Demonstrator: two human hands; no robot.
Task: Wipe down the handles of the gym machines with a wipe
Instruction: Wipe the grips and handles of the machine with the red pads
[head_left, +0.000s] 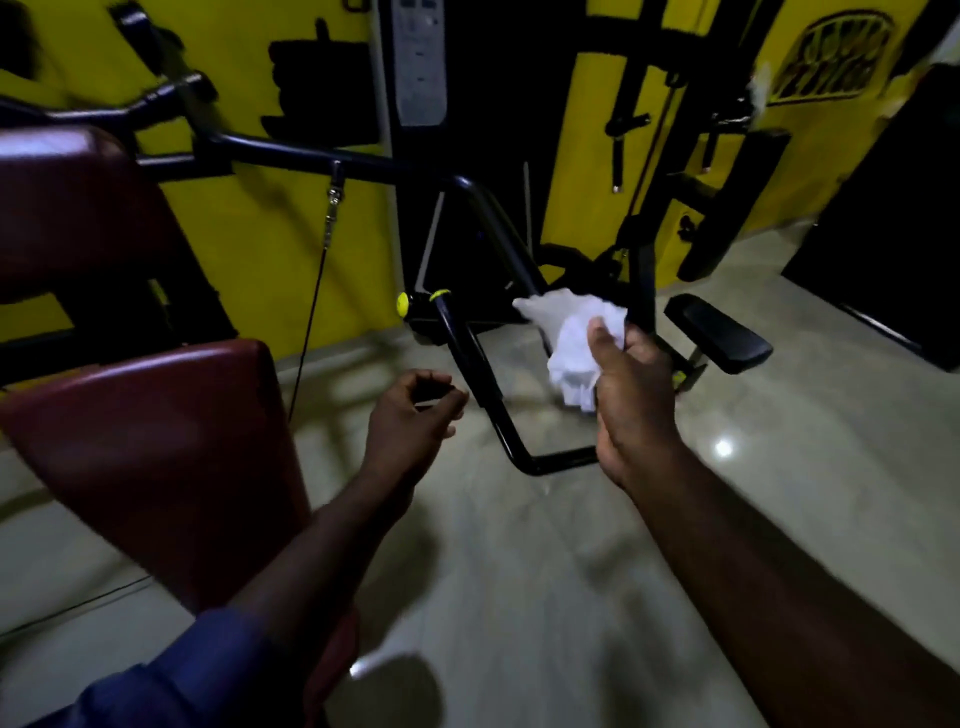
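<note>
The right hand (631, 400) clutches a crumpled white wipe (574, 343) against what looks like the black handle bar (467, 343), while the empty left hand (415, 410) curls loosely nearby.

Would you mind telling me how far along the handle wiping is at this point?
Nothing shows which handles are already clean. In hand: the right hand grips a crumpled white wipe held against the black bent handle bar near the maroon seat. The left hand hovers beside the bar, loosely curled and empty. Left: the hanging strap handles further back, untouched for now.
</note>
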